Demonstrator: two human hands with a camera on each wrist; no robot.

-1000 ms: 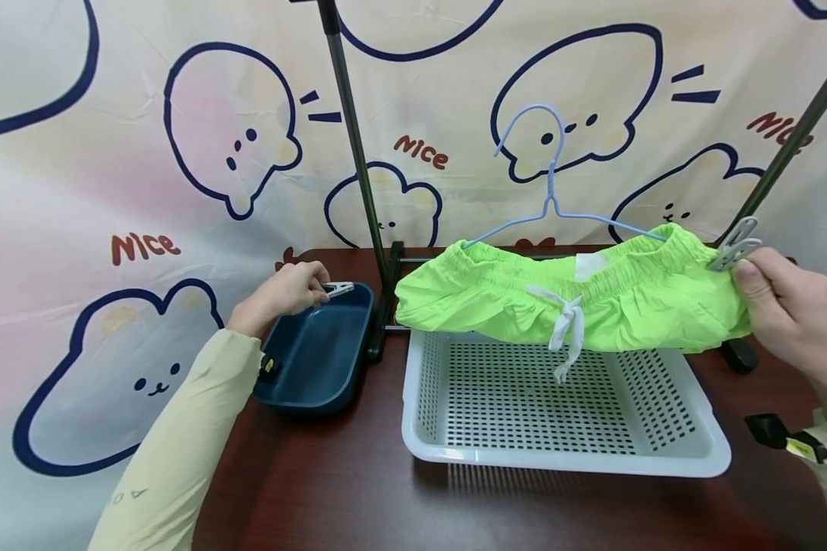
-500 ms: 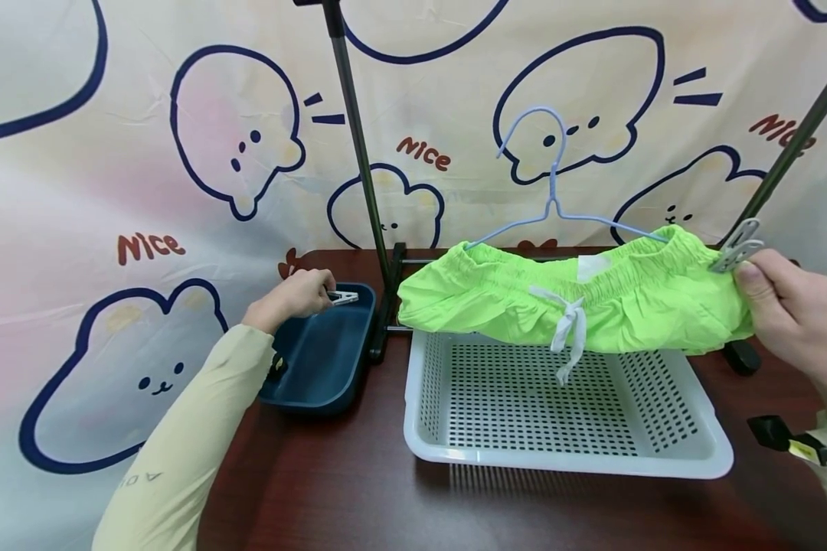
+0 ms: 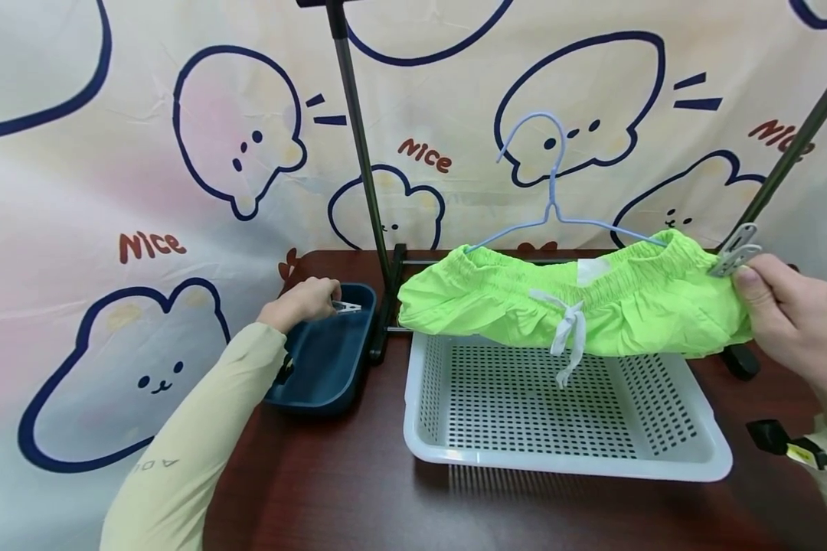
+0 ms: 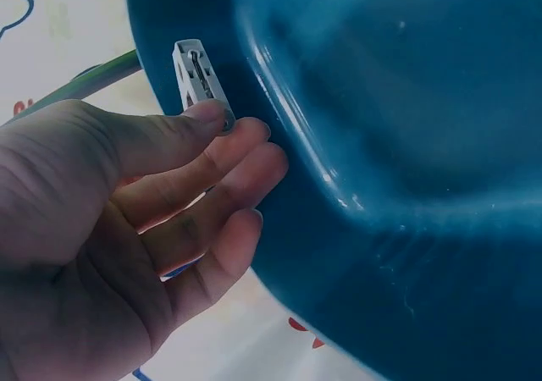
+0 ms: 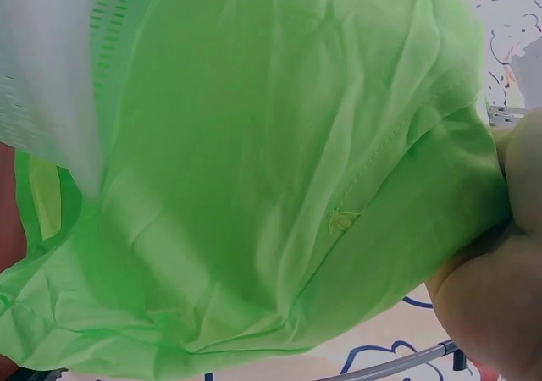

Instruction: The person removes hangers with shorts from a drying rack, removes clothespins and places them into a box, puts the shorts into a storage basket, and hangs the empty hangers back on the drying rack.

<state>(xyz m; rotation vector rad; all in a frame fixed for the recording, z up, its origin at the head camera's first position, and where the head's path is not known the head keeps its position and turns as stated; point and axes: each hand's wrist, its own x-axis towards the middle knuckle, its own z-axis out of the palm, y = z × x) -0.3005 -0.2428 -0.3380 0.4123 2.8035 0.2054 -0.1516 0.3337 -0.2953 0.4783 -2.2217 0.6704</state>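
Bright green shorts [image 3: 496, 298] with a white drawstring hang around a thin blue hanger [image 3: 550, 205], held up over a white basket [image 3: 565, 464]. My right hand [image 3: 795, 317] grips the shorts at their right end, thumb in front. Right by that thumb, a grey clothespin [image 3: 736, 251] is clipped at the waistband. At the left, my left hand [image 3: 305, 302] pinches a second, white clothespin [image 4: 200, 78] between thumb and index finger, over the dark blue basin [image 3: 317, 383]. In the left wrist view its other fingers are bent loosely near the basin's wall.
A dark metal rack pole [image 3: 360, 145] rises between basin and basket, and another pole [image 3: 799, 145] slants at the right. A patterned curtain [image 3: 248, 245] forms the backdrop. The brown table [image 3: 358, 497] extends in front of the basket.
My left hand has moved slightly right and down over the basin, carrying the white clothespin. The right hand, shorts and hanger have stayed nearly in place.
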